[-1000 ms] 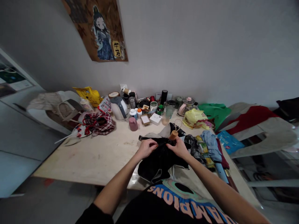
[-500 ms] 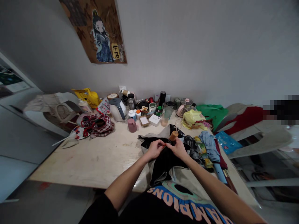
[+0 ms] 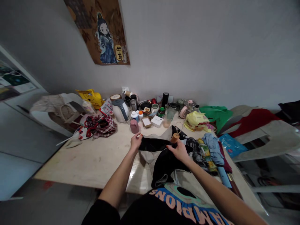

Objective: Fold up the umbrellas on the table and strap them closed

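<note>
A half-collapsed umbrella (image 3: 165,161), black on one face and pale grey on the other, lies in loose folds at the table's front edge. Its wooden handle (image 3: 175,137) with a cord loop points toward the wall. My left hand (image 3: 136,142) pinches the far-left corner of the canopy and stretches a panel out sideways. Just below the handle, my right hand (image 3: 180,151) grips the gathered cloth, thumb toward the left. Folds hide some of the right fingers. Right of it lie several folded umbrellas (image 3: 212,150), in dark, yellow-green, light blue and dark red.
Along the wall stand an electric kettle (image 3: 120,111), a pink mug (image 3: 134,126), a white box (image 3: 157,121), bottles and a glass teapot (image 3: 187,109). A yellow plastic bag (image 3: 197,121) sits behind the folded umbrellas. Checked cloth (image 3: 106,126) lies left. Chairs flank the table (image 3: 93,165).
My left hand first moved in toward my right hand, then went out to the left, drawing a canopy panel flat. My right hand has stayed near the handle.
</note>
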`<action>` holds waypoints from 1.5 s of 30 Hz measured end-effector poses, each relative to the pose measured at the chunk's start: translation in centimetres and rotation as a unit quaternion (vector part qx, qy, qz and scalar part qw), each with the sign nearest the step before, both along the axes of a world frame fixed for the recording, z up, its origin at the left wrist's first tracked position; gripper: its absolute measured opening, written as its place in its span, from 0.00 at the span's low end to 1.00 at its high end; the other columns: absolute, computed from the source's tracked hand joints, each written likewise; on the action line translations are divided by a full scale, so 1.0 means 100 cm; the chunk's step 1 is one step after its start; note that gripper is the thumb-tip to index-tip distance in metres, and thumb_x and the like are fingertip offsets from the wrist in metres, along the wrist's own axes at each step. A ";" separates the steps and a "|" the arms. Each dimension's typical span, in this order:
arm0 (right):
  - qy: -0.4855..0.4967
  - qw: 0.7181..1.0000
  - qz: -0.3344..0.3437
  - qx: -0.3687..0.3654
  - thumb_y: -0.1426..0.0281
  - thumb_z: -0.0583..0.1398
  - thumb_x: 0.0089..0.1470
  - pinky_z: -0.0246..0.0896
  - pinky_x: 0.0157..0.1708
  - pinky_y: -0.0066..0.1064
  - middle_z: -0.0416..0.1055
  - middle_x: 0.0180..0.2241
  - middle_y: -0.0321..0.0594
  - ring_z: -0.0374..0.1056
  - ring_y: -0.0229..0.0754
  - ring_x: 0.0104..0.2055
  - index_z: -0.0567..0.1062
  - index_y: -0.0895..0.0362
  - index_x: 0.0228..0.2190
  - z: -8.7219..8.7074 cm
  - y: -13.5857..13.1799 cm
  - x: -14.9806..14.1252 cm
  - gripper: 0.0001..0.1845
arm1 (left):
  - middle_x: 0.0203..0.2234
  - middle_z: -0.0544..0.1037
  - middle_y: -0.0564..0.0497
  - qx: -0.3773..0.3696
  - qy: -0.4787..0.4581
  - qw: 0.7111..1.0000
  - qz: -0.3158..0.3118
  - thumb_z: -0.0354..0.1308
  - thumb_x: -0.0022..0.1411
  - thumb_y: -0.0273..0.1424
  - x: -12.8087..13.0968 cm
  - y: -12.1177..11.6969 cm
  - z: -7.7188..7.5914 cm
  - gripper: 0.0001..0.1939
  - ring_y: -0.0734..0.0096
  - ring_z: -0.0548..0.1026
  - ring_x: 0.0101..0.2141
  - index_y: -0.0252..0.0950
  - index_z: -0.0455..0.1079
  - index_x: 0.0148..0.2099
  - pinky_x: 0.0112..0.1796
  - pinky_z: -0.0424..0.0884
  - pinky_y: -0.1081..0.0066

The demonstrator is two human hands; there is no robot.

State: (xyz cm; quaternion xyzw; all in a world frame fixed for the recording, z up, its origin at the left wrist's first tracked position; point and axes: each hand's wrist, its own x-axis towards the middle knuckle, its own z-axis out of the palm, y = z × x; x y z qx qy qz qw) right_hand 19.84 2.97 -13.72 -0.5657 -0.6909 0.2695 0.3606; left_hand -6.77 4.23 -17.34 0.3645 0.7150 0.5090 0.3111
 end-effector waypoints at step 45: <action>0.349 0.904 0.131 -0.211 0.76 0.63 0.30 0.63 0.27 0.29 0.72 0.42 0.38 0.65 0.33 0.26 0.52 0.50 0.58 0.019 -0.006 0.009 0.51 | 0.45 0.63 0.47 0.136 0.160 0.849 -0.484 0.73 0.39 0.36 0.100 -0.001 0.048 0.36 0.60 0.68 0.46 0.37 0.69 0.52 0.51 0.65 0.60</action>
